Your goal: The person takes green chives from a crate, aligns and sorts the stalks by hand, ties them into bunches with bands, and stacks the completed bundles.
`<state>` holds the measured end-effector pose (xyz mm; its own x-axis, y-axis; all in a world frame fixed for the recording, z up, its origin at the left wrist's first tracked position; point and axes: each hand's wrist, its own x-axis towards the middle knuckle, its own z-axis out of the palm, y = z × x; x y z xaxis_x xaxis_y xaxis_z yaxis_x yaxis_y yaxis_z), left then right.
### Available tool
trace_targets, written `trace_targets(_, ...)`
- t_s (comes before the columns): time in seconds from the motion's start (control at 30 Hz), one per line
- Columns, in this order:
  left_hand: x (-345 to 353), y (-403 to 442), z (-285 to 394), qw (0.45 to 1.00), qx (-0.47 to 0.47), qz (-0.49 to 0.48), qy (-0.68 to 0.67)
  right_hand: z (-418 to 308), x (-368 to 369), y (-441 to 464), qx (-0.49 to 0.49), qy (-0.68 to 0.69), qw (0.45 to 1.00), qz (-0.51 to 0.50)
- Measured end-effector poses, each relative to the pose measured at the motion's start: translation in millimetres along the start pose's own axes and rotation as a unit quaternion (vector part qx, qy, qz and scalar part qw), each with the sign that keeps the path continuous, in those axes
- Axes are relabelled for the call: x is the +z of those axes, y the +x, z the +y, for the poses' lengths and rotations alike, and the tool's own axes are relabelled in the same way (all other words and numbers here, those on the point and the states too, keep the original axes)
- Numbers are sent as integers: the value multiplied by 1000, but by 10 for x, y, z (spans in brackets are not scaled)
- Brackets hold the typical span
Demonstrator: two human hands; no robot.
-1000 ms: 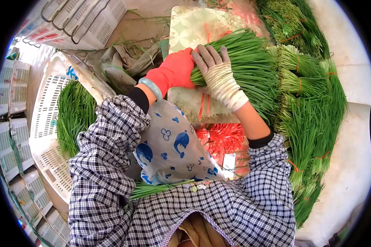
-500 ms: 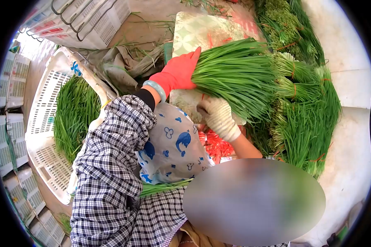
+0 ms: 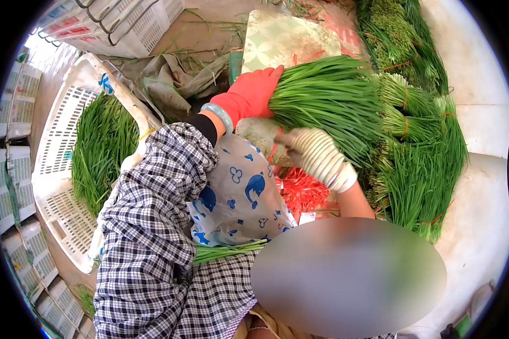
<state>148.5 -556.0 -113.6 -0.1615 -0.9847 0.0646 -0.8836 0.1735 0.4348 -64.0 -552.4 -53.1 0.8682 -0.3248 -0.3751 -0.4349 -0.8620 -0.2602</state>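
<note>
My left hand (image 3: 249, 93), in a red glove, is closed round the near end of a thick bunch of green chives (image 3: 328, 101). The bunch lies across a pale patterned board (image 3: 288, 42), leaves fanning to the right. Just below it is my right hand (image 3: 322, 158), in a white striped knit glove, fingers pinched at a thin red tie (image 3: 272, 152). Motion blurs those fingertips a little. Beneath this hand lies a heap of red ties (image 3: 302, 189). A plastic bag with blue dolphins (image 3: 237, 192) covers my lap, with loose chive stalks (image 3: 226, 251) beside it.
Tied chive bundles (image 3: 418, 164) are stacked on the right, beside a white wall-like surface (image 3: 481, 186). On the left stands a white slatted basket (image 3: 56, 169) holding more chives (image 3: 104, 150). White crates (image 3: 124, 28) stand behind, near a crumpled grey cloth (image 3: 169, 85).
My right hand has moved right and slightly down from beside the bunch, and more of the red tie shows at its fingertips. My left hand keeps its grip on the chives.
</note>
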Motion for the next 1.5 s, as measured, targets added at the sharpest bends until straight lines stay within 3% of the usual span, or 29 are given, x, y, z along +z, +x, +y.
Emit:
trace_targets(0.1,46,29,-10,1000,0,9,-14,-185,473,24,-48,-87,991,85)
trace_targets(0.23,-6,47,6,1000,-8,-23,1,-217,804,70,-18,-103,993,59)
trace_targets(0.33,24,40,-5,1000,1,-19,6,-180,691,25,48,172,957,227)
trace_targets(0.37,34,43,-11,1000,0,-13,-1,-165,655,61,48,172,957,229)
trace_targets(0.43,49,54,-22,1000,2,-4,-8,-112,574,146,89,359,834,410)
trace_targets(0.47,61,54,-59,1000,15,-3,-14,-61,469,207,80,338,832,432)
trace_targets(0.57,58,57,-62,999,29,6,-33,59,28,409,70,33,882,465)
trace_targets(0.63,11,19,-17,998,27,16,-46,239,-120,600,86,-105,899,416)
trace_targets(0.7,-36,20,49,999,-2,-12,-38,458,-202,739,17,-128,867,482)
trace_targets(0.77,-68,28,40,1000,-11,-11,-27,589,-199,782,16,-123,856,502)
trace_targets(0.83,-63,40,29,999,-24,-28,-38,561,-251,625,-1,-41,867,496)
trace_targets(0.9,-68,46,5,998,-22,-28,-46,384,-346,304,-80,-2,870,487)
trace_targets(0.97,-58,55,-23,999,-9,-31,-33,391,-200,-29,-113,108,920,359)
trace_targets(1.03,-54,50,-19,999,-11,-23,-41,430,-51,-157,-107,97,928,342)
trace_targets(1.17,4,-7,-19,999,20,19,-33,309,-236,24,-64,-19,911,407)
trace_targets(1.23,14,-41,17,998,36,33,-25,280,-458,397,-42,-182,901,391)
trace_targets(1.3,9,-77,36,998,47,48,-15,460,-436,829,-28,-254,912,321)
trace_targets(1.37,7,-37,50,999,27,30,-1,825,-217,1047,11,-104,940,326)
trace_targets(1.43,22,-34,35,998,49,48,-2,946,-182,1036,90,28,967,237)
trace_targets(1.5,19,-48,63,994,71,81,4,919,-133,993,95,28,965,242)
